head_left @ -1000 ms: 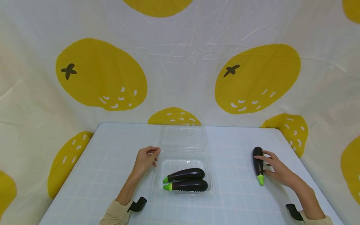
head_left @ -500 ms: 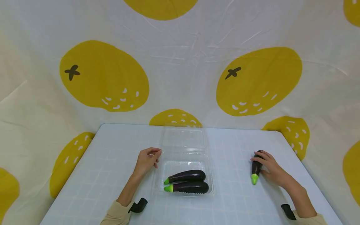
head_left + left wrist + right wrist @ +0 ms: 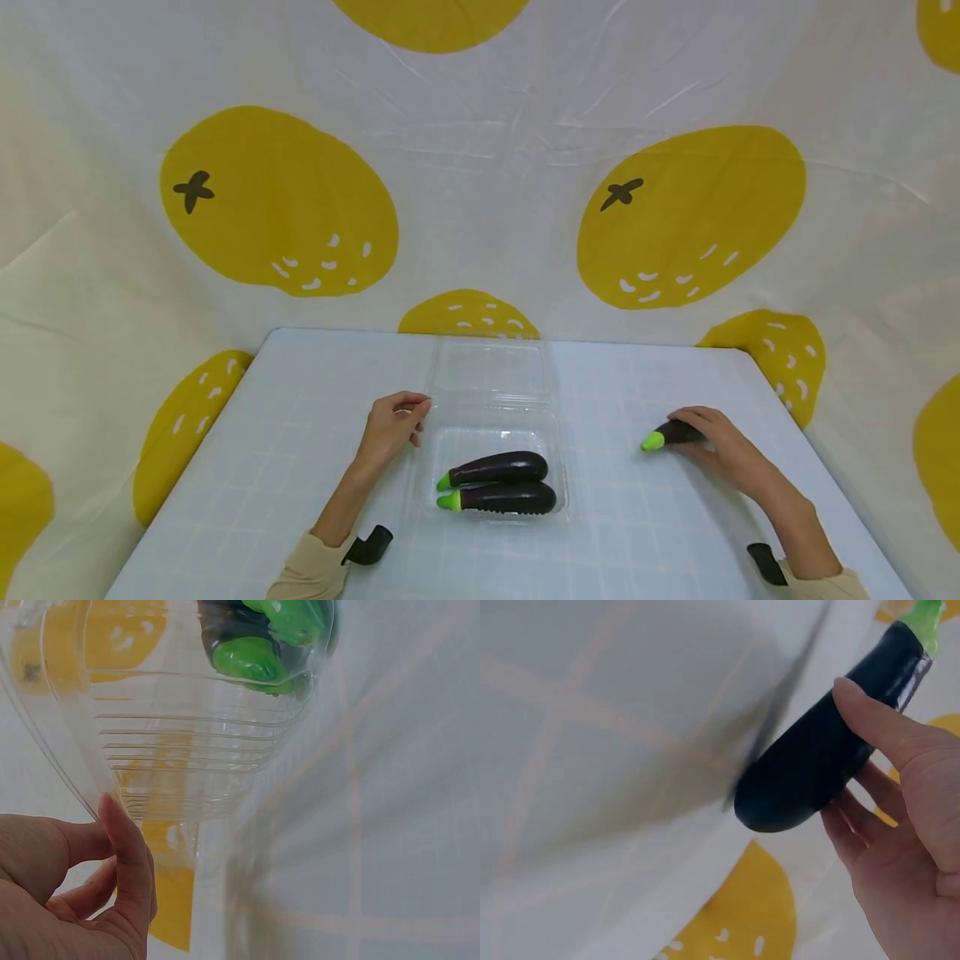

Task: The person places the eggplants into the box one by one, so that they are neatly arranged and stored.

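At the table's right, my right hand [image 3: 723, 450] grips a dark eggplant [image 3: 678, 432], its green stem end pointing left. In the right wrist view, thumb and fingers lie on opposite sides of this eggplant [image 3: 810, 765]. A clear plastic clamshell box [image 3: 491, 417] stands mid-table with its lid [image 3: 491, 367] folded back. Two more eggplants, an upper one [image 3: 502, 468] and a lower one [image 3: 510, 498], lie side by side inside it, stems to the left. My left hand [image 3: 388, 429] pinches the box's left rim between thumb and finger, seen close up in the left wrist view.
The table [image 3: 315, 375] has a pale cloth with a faint grid. Behind it hangs a light curtain [image 3: 480, 208] printed with big yellow fruit shapes. A black wrist strap piece [image 3: 367, 546] shows at the left sleeve.
My right hand has closed round the right-hand eggplant and turned it, so its stem swings from pointing toward me to pointing left. The left hand stays on the box rim.
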Motion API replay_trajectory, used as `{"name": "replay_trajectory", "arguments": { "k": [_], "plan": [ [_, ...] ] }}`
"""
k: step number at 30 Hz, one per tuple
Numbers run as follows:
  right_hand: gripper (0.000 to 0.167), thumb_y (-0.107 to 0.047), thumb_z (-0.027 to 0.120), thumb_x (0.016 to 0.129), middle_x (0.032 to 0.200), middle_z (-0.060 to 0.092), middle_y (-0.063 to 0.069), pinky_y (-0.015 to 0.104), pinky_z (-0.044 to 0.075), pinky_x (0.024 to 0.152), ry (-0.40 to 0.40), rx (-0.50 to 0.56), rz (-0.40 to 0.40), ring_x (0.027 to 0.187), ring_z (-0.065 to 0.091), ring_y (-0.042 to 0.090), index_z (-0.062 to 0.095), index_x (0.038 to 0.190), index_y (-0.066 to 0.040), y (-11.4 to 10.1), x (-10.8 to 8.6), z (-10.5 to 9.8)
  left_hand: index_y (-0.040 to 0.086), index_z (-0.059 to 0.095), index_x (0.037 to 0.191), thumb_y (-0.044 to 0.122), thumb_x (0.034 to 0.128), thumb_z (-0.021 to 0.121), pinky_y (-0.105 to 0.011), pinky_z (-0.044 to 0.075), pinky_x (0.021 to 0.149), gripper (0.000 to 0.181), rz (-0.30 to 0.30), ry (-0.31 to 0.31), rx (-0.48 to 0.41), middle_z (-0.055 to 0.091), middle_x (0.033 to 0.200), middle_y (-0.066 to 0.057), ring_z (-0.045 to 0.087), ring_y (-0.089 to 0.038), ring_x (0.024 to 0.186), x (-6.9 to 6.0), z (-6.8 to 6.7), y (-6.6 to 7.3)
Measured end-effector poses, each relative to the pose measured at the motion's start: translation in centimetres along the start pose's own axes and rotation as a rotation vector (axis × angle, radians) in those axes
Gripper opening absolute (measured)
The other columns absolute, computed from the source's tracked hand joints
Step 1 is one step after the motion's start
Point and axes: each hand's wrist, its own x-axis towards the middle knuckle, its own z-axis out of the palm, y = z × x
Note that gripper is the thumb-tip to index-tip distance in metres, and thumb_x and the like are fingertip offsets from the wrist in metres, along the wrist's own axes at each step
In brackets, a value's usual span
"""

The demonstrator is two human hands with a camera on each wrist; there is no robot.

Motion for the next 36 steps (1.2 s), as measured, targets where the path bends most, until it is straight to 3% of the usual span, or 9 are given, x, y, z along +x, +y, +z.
{"name": "replay_trajectory", "arguments": {
  "k": [3,7,13,16,20,27,36],
  "plan": [
    [0.049,0.0,0.086,0.077,0.118,0.065,0.016,0.024,0.045,0.094,-0.046,0.012,0.08,0.106,0.06,0.036,0.067,0.122,-0.004,-0.5,0.2,-0.4,-0.004,0.072,0.111,0.01,0.0978,0.071,-0.024,0.054,0.049,0.019,-0.004,-0.002,0.005,0.067,0.093,-0.024,0.058,-0.016,0.056,0.0,0.0,0.0],
    [0.046,-0.009,0.085,0.083,0.118,0.066,0.014,0.045,0.051,0.086,-0.081,0.028,0.165,0.106,0.062,0.033,0.066,0.125,-0.004,-1.1,0.6,-0.9,-0.004,0.072,0.111,0.011,0.0977,0.072,-0.026,0.055,0.05,0.02,-0.004,-0.008,0.013,0.067,0.092,-0.024,0.058,-0.016,0.055,-0.1,-0.1,0.1],
    [0.046,-0.013,0.086,0.083,0.116,0.068,0.013,0.029,0.05,0.087,-0.034,0.054,0.197,0.104,0.063,0.032,0.067,0.124,-0.003,-1.6,1.1,-1.3,-0.003,0.072,0.112,0.011,0.098,0.071,-0.026,0.055,0.05,0.02,-0.002,-0.006,0.03,0.067,0.093,-0.023,0.058,-0.017,0.055,0.0,-0.1,0.2],
    [0.046,-0.011,0.087,0.082,0.115,0.069,0.014,0.032,0.055,0.086,-0.008,0.075,0.201,0.101,0.064,0.031,0.067,0.122,-0.002,-1.9,1.3,-1.3,-0.003,0.072,0.112,0.012,0.0982,0.071,-0.025,0.055,0.05,0.02,-0.004,-0.002,0.034,0.067,0.094,-0.022,0.058,-0.017,0.057,0.2,0.0,0.1],
    [0.047,-0.012,0.086,0.084,0.116,0.069,0.016,0.046,0.06,0.08,-0.023,0.129,0.231,0.098,0.065,0.03,0.065,0.124,0.0,-2.3,1.5,-1.2,-0.003,0.072,0.113,0.012,0.0983,0.071,-0.024,0.054,0.051,0.02,-0.021,-0.004,0.03,0.067,0.094,-0.021,0.058,-0.018,0.059,0.1,0.0,0.1],
    [0.046,-0.017,0.085,0.086,0.118,0.069,0.015,0.031,0.061,0.079,-0.022,0.186,0.252,0.096,0.065,0.027,0.066,0.125,-0.001,-2.9,1.9,-1.0,-0.002,0.072,0.113,0.013,0.0983,0.071,-0.025,0.055,0.051,0.021,-0.034,0.004,0.04,0.067,0.094,-0.022,0.058,-0.018,0.058,0.0,0.0,0.0],
    [0.048,-0.023,0.084,0.088,0.119,0.07,0.015,0.039,0.062,0.08,-0.047,0.246,0.27,0.098,0.066,0.027,0.066,0.127,-0.001,-5.1,3.1,-1.2,-0.001,0.072,0.113,0.013,0.0985,0.071,-0.024,0.054,0.051,0.021,-0.035,0.001,0.04,0.068,0.096,-0.022,0.058,-0.019,0.058,0.1,0.0,-0.1]
  ]
}}
